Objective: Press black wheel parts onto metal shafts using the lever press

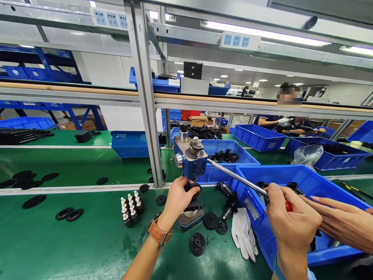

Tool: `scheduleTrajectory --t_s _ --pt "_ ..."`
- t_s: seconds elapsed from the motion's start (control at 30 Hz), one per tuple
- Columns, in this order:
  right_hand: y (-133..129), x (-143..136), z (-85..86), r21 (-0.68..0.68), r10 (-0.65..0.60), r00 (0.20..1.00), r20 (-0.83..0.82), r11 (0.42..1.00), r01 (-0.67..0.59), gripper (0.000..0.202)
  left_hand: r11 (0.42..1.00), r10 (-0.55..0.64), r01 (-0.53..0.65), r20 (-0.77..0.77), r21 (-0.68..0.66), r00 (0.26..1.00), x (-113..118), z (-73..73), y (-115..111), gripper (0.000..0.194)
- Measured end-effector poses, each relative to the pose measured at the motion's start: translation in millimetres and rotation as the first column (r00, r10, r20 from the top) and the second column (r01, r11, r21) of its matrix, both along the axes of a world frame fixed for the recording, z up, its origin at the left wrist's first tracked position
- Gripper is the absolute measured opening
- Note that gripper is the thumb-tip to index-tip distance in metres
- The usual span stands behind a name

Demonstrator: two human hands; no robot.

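A blue hand press [198, 167] stands on the green bench. My left hand [180, 198], with a watch on a brown strap, has its fingers closed round a black part [196, 190] under the press ram; the hand hides most of it. My right hand [288, 214] is wrapped round the red-ended grip of the long metal lever [237, 177]. In front of the press base lie a black spoked disc [197, 244] and a plain black disc [210, 220]. Several black parts with white tips [131, 208] stand grouped left of my left hand.
Another person's hand [344, 221] reaches over the large blue bin [309, 171] at right. White gloves [243, 233] lie beside it. Black rings [69, 214] lie at left. A metal post [148, 101] rises behind the press. Other people work across the bench.
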State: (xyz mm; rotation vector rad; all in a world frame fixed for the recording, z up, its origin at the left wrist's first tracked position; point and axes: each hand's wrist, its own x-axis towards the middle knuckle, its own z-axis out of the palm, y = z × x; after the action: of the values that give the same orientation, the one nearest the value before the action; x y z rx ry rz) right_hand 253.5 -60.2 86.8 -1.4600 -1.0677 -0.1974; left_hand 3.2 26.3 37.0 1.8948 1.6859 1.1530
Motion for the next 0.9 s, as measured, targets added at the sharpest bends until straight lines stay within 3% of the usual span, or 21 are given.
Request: scheduleTrajectory --t_s 0.23,0.43,0.57,0.67,0.73,0.8,0.87,0.9 --pt "7.6 -2.5 -22.7 0.183 -0.132 0.991 -0.002 0.974 0.130 0.033 1.000 -0.003 0.003 0.020 0.013 1.000 -0.8 -3.8 0.2 0.024" --pt "11.6 -1.2 -25.3 0.165 -0.076 0.997 0.007 0.984 0.074 0.038 1.000 0.006 -0.006 0.009 0.030 1.000 -0.4 -1.7 2.0 0.026" --pt "8.7 1.3 0.2 0.071 0.018 1.000 -0.004 0.997 -0.018 0.041 0.998 -0.006 0.004 0.031 0.069 1.000 -3.9 1.8 -2.6 0.023" --pt "12.4 0.4 42.5 0.032 0.045 0.995 0.085 0.998 -0.048 0.038 0.998 -0.055 0.058 0.252 -0.002 0.966 -11.0 -2.6 -17.7 0.020" --pt "22.7 -2.5 76.7 0.084 -0.004 0.987 0.163 0.996 -0.010 0.037 0.980 -0.109 0.184 0.580 -0.073 0.808 -15.9 -8.9 -32.6 0.033" --pt "37.9 -6.5 106.0 0.168 -0.054 0.975 0.218 0.986 0.017 0.034 0.946 -0.090 0.311 0.846 -0.093 0.525 -18.8 -14.9 -48.5 0.047" --pt "50.9 -12.9 120.5 0.252 -0.048 0.968 0.248 0.968 -0.016 0.031 0.922 -0.015 0.374 0.957 -0.099 0.291 -19.0 -19.1 -63.0 0.052" --pt "53.7 -17.7 120.0 0.291 -0.024 0.967 0.254 0.955 -0.052 0.034 0.914 0.024 0.391 0.976 -0.110 0.217 -18.5 -20.5 -69.3 0.053"
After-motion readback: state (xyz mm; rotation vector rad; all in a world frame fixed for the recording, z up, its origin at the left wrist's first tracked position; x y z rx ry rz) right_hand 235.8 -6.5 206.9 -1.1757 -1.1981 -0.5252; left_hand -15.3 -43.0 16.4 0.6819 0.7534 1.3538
